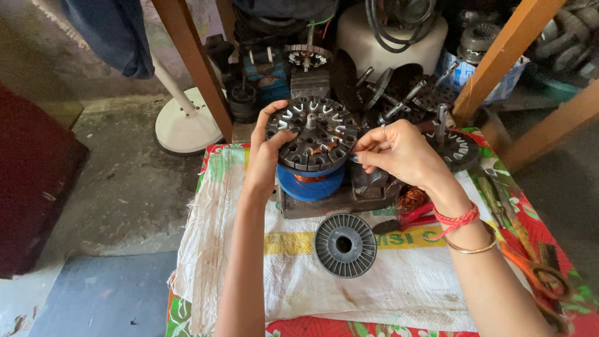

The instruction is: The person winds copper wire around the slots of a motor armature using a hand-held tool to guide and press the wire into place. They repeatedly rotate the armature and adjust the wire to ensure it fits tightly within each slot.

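Cluttered little workshop corner, with a white woven sack (399, 281) spread over a flowery red cloth (312, 327) as the work surface. Left hand (267, 150) was curled around the 9 o'clock edge of a round slotted metal core (312, 133), thumb on top and fingers wrapped behind the rim. That core sat dead center on a blue spool (310, 185) wound with copper wire. Right hand (399, 153) was at the core's 3 o'clock edge, fingertips pinched together on something thin; couldn't tell exactly what. Toward 6 o'clock from the core lay an empty grey spool (344, 244), flat on the sack. Red-handled pliers (412, 218) rested under the right wrist, and orange scissors (540, 274) lay out at 4 o'clock.
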`<state>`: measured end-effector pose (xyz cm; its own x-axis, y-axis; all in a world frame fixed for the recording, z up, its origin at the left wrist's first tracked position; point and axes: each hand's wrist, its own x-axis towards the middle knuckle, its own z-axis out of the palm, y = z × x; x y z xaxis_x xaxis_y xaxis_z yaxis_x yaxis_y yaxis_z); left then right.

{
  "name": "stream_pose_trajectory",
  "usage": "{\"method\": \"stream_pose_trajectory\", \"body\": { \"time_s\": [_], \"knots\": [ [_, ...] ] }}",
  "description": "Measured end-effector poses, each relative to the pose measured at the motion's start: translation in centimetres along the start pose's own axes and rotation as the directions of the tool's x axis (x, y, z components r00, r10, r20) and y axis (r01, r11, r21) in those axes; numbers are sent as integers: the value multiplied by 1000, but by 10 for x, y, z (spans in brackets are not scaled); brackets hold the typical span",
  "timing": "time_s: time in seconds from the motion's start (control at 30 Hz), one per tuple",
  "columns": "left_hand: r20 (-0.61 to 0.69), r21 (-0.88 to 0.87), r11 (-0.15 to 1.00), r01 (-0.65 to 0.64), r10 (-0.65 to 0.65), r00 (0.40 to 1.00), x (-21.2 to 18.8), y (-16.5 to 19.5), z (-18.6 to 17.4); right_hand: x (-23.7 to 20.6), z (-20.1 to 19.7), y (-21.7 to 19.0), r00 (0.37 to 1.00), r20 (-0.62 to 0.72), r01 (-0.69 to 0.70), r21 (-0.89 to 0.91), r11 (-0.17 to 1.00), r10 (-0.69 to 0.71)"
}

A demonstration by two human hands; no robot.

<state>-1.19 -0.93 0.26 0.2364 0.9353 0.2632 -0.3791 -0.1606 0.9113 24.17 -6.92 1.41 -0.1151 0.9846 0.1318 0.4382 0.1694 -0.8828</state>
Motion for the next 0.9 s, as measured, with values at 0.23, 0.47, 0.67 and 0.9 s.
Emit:
{"method": "stream_pose_trajectory", "body": {
  "time_s": [0.23,0.47,0.67,0.9],
  "knots": [
    [-5,-2,1000,1,-1,1000,1,0,0,0,3,1,996,61,-57,-73,996,61],
    [1,10,1000,-14,14,1000,-1,2,1,-3,2,-5,995,-94,15,-208,978,-36],
    [-14,13,1000,14,-14,1000,-1,3,2,-7,3,-17,979,-198,-28,-313,949,-37],
    [0,-13,1000,6,-6,1000,-1,2,2,-8,8,-20,956,-260,36,-350,936,-134]
  ]
}}
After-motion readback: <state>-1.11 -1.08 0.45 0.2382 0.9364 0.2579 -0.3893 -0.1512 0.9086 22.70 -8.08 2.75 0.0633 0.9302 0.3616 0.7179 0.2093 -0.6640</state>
